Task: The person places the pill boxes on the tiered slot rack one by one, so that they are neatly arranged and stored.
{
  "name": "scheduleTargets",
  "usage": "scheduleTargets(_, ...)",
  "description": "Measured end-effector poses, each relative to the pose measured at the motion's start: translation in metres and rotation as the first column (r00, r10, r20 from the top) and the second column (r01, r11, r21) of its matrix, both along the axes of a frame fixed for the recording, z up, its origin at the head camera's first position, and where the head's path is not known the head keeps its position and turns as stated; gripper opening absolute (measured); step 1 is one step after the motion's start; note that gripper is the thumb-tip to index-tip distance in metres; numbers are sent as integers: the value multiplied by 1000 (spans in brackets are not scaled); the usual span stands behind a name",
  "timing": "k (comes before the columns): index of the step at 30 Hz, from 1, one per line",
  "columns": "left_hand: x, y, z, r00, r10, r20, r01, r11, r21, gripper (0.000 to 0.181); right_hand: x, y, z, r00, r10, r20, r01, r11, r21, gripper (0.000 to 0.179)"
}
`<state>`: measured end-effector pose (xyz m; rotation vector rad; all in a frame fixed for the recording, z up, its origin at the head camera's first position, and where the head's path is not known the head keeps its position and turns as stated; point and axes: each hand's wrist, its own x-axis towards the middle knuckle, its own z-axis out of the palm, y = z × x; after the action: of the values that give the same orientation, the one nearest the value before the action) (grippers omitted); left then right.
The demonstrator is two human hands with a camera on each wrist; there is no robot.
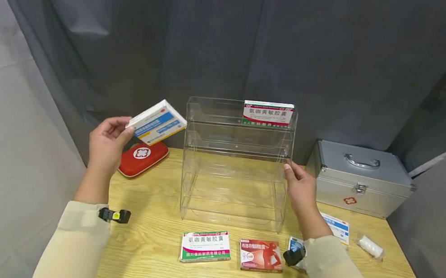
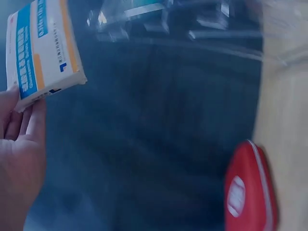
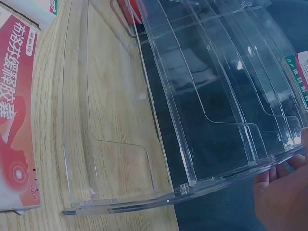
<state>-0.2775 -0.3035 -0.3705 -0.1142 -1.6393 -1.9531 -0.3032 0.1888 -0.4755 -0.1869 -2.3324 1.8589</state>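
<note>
My left hand (image 1: 106, 140) pinches a white medicine box (image 1: 158, 123) with blue and yellow bands between thumb and fingers, raised and tilted left of the clear acrylic display rack (image 1: 231, 212). The left wrist view shows the same box at upper left, its lower corner in the fingers. With thumb and fingers, my right hand (image 1: 301, 188) grips the rack's right side edge; in the right wrist view the fingertips (image 3: 274, 173) lie along that edge. A white, green and red medicine box (image 1: 268, 114) stands in the rack's top tier at right.
Before the rack lie a green-and-white medicine box (image 1: 205, 247), a red one (image 1: 261, 255) and a blue-white one partly behind the right wrist. A silver first-aid case (image 1: 361, 178), another blue-white box (image 1: 337, 228) and a bandage roll (image 1: 370, 247) are at right, a red pouch (image 1: 143, 160) at left.
</note>
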Motion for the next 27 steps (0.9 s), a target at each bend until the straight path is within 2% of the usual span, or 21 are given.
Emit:
scheduleTargets(2, -11, 14, 14, 1000, -16, -19, 15, 999, -44, 23, -1, 1, -1, 1000, -4, 0, 4, 1000, 5, 57)
scheduleTargets(5, -28, 37, 29, 999, -28, -47, 23, 995, -101, 25, -2, 1, -2, 1000, -8, -4, 8, 1000, 5, 55)
scheduleTargets(11, -62, 79, 53, 995, -26, -94, 8, 983, -182, 29, -4, 1, -3, 1000, 5, -14, -5, 1000, 2, 56)
scheduleTargets(15, -82, 101, 65, 997, -14, -72, -7, 959, -282, 28, -4, 2, -4, 1000, 9, 2, -9, 1000, -3, 56)
scheduleTargets(22, -105, 127, 80, 998, 30, -54, -50, 911, -411, 25, -5, 3, -8, 1000, -4, -9, 4, 1000, -8, 55)
scheduleTargets(27, -113, 133, 83, 996, 72, -43, -84, 866, -493, 26, -7, 3, -9, 1000, -16, -24, 16, 1000, -9, 53)
